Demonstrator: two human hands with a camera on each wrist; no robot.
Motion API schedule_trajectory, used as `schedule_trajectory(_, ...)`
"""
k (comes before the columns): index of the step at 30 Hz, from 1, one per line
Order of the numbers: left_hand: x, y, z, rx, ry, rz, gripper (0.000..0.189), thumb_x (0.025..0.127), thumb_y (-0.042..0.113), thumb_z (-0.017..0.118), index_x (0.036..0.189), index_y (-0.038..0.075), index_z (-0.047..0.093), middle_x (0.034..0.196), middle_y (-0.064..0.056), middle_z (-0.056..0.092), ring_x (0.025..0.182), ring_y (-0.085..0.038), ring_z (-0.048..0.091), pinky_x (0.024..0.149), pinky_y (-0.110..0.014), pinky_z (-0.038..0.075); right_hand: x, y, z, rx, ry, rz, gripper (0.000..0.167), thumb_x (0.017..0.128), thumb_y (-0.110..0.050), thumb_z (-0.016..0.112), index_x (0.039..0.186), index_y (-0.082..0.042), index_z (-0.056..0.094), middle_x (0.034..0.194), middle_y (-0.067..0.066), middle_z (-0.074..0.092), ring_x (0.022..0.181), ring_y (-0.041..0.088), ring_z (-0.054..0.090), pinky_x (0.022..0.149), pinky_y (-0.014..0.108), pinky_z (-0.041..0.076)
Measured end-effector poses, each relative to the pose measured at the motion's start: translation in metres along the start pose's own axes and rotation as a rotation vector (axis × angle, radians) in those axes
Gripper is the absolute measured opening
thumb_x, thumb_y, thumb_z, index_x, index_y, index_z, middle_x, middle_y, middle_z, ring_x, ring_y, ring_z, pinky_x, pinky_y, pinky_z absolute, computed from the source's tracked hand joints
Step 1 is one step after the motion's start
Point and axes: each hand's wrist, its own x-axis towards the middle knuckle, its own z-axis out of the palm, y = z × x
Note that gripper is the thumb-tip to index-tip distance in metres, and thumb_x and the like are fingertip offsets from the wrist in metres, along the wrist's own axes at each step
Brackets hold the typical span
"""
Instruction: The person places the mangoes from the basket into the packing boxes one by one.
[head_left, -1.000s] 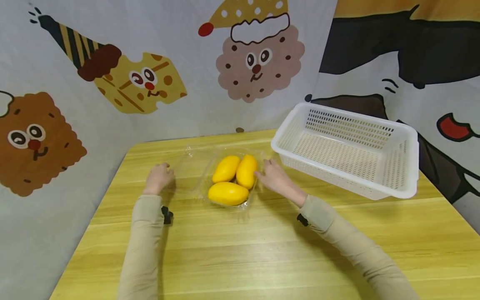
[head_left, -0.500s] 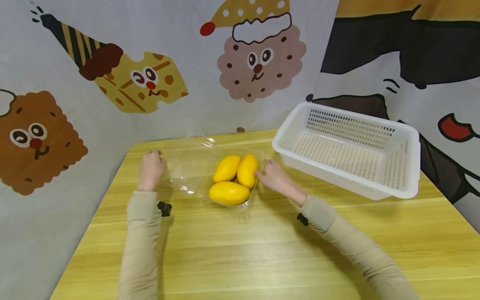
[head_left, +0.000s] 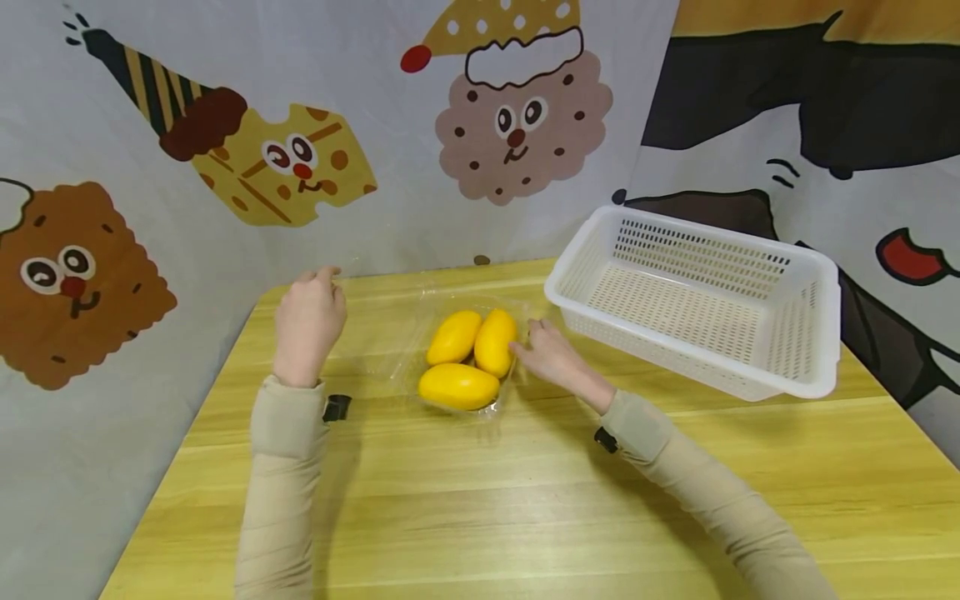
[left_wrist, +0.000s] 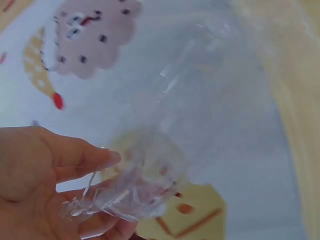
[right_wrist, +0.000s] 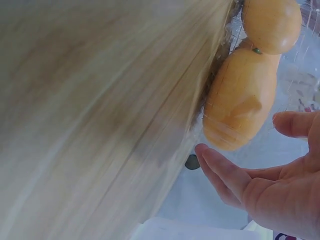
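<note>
Three yellow mangoes (head_left: 457, 387) lie in a clear plastic clamshell container (head_left: 491, 410) on the wooden table. My left hand (head_left: 309, 325) is raised at the container's left and pinches the clear lid (left_wrist: 135, 195) by its edge, thumb on one side and fingers on the other. The lid stands tilted up, and its outline is faint in the head view. My right hand (head_left: 551, 354) is at the container's right side, its fairly straight fingertips (right_wrist: 202, 150) at the wall near a mango (right_wrist: 240, 100). The thumb is apart from the fingers there.
A white perforated plastic basket (head_left: 675, 333) stands at the table's back right, just beyond my right hand. Behind the wooden table (head_left: 465, 508) hangs a white cloth (head_left: 405, 225) printed with cartoon food.
My left hand first moved left and a little away, then rose with the lid, which has swung upward. My right hand and the mangoes stay in place.
</note>
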Motion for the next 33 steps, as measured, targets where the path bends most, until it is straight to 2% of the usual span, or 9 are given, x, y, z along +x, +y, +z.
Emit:
schedule_trajectory(5,-0.006,0.026,-0.013,-0.044,-0.01,0.045,0.033,0.097,0.009,0.044,0.124,-0.002,0.059,0.115,-0.027,0.063,0.045,-0.024,0.045,0.037,-0.03,0.034,-0.001,0.001,0.0,0.011,0.001,0.004,0.073,0.098,-0.04,0.046,0.147,0.008,0.02,0.154,0.029,0.017,0.144,0.042,0.018,0.117,0.055,0.021)
schedule_trajectory(7,-0.009,0.034,-0.017,-0.079,-0.004,0.074,0.033,0.098,0.011,0.044,0.124,-0.002,0.059,0.115,-0.027,0.064,0.046,-0.025,0.048,0.039,-0.032,0.037,-0.001,0.001,0.0,0.016,0.006,0.003,0.073,0.098,-0.04,0.046,0.147,0.007,0.021,0.154,0.028,0.019,0.143,0.042,0.021,0.116,0.056,0.023)
schedule_trajectory(11,-0.012,0.047,-0.021,-0.187,-0.021,0.131,0.033,0.099,0.016,0.047,0.124,-0.001,0.06,0.112,-0.024,0.065,0.074,-0.032,0.065,0.059,-0.041,0.054,0.0,0.003,-0.001,0.039,0.016,-0.006,0.073,0.097,-0.04,0.048,0.147,0.007,0.023,0.152,0.027,0.026,0.139,0.042,0.031,0.113,0.055,0.032)
schedule_trajectory(14,-0.012,0.054,-0.021,-0.311,-0.096,0.154,0.034,0.099,0.019,0.047,0.126,0.0,0.058,0.114,-0.021,0.065,0.094,-0.033,0.065,0.076,-0.044,0.057,0.0,0.005,-0.003,0.062,0.026,-0.012,0.071,0.097,-0.04,0.048,0.146,0.006,0.026,0.149,0.027,0.033,0.134,0.042,0.04,0.108,0.054,0.039)
schedule_trajectory(16,-0.011,0.057,-0.019,-0.403,-0.155,0.165,0.034,0.1,0.02,0.047,0.126,0.002,0.058,0.116,-0.02,0.065,0.095,-0.031,0.065,0.079,-0.043,0.058,0.001,0.006,-0.004,0.081,0.036,-0.015,0.068,0.097,-0.039,0.048,0.145,0.005,0.029,0.146,0.026,0.037,0.13,0.042,0.044,0.106,0.054,0.042)
schedule_trajectory(19,-0.01,0.058,-0.01,-0.521,-0.222,0.181,0.033,0.1,0.019,0.048,0.126,0.002,0.058,0.114,-0.019,0.065,0.092,-0.03,0.067,0.078,-0.041,0.059,0.003,0.008,-0.007,0.097,0.058,-0.025,0.063,0.098,-0.037,0.047,0.143,0.006,0.034,0.141,0.027,0.044,0.124,0.041,0.049,0.101,0.053,0.046)
schedule_trajectory(23,-0.01,0.056,0.011,-0.59,-0.227,0.211,0.029,0.098,0.013,0.051,0.123,0.001,0.06,0.109,-0.019,0.066,0.089,-0.03,0.068,0.075,-0.039,0.06,0.006,0.01,-0.01,0.122,0.084,-0.029,0.057,0.099,-0.034,0.045,0.139,0.007,0.039,0.132,0.027,0.051,0.119,0.04,0.053,0.097,0.052,0.049)
schedule_trajectory(29,-0.012,0.047,0.045,-0.555,-0.209,0.233,0.031,0.093,0.009,0.059,0.121,-0.003,0.059,0.115,-0.022,0.063,0.101,-0.034,0.063,0.078,-0.043,0.058,0.008,0.013,-0.015,0.191,0.11,-0.004,0.055,0.1,-0.036,0.044,0.135,0.006,0.044,0.126,0.025,0.056,0.113,0.038,0.057,0.093,0.048,0.052)
schedule_trajectory(33,-0.015,0.041,0.062,-0.491,-0.252,0.204,0.04,0.093,0.017,0.06,0.127,-0.003,0.054,0.128,-0.023,0.056,0.115,-0.038,0.055,0.092,-0.049,0.053,0.009,0.014,-0.017,0.223,0.135,0.011,0.053,0.1,-0.037,0.042,0.132,0.004,0.048,0.121,0.023,0.059,0.107,0.034,0.059,0.091,0.046,0.053)
